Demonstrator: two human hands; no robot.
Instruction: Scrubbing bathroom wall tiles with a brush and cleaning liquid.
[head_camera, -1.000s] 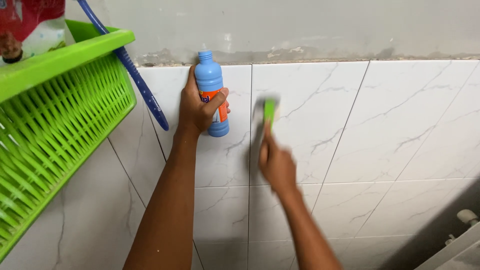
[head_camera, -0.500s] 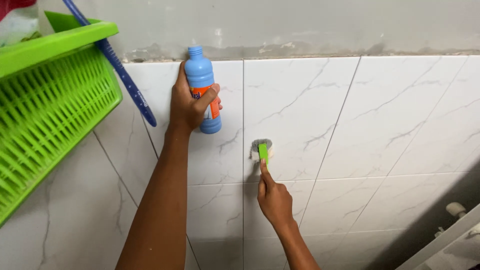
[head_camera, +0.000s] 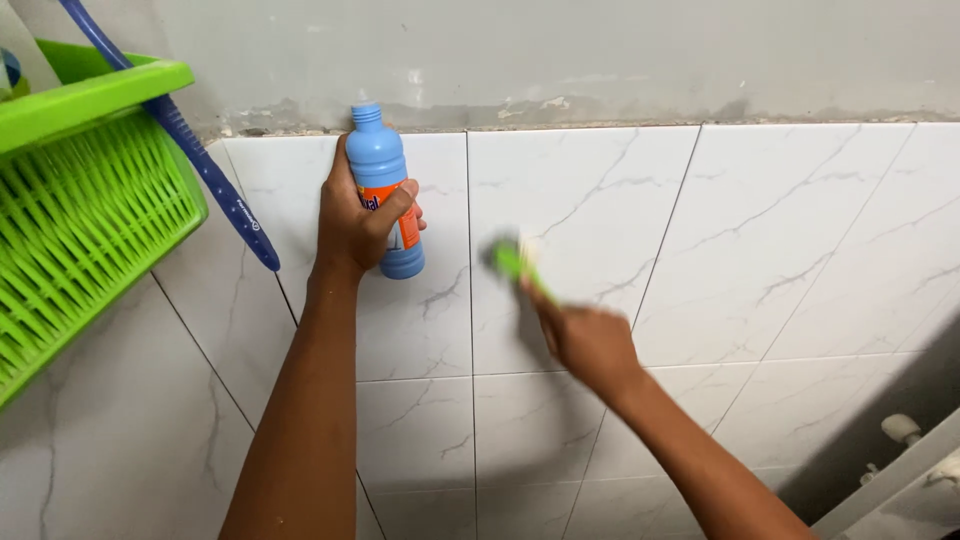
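Right now the left hand (head_camera: 352, 228) grips the blue bottle (head_camera: 386, 192) against the tiled wall (head_camera: 800, 230), and the right hand (head_camera: 590, 340) pinches a blurry green brush (head_camera: 512, 260), scrubbing one tile, with many left.

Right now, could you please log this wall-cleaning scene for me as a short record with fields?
left hand: left hand grips a blue bottle, upright against the wall, no cap on it
right hand: right hand holds a green-handled brush on the tile, motion-blurred
surface: white marbled wall tiles under a bare grey plaster strip
left side: green slatted plastic basket, with a blue hose beside it
lower right: white fixture, only partly in view
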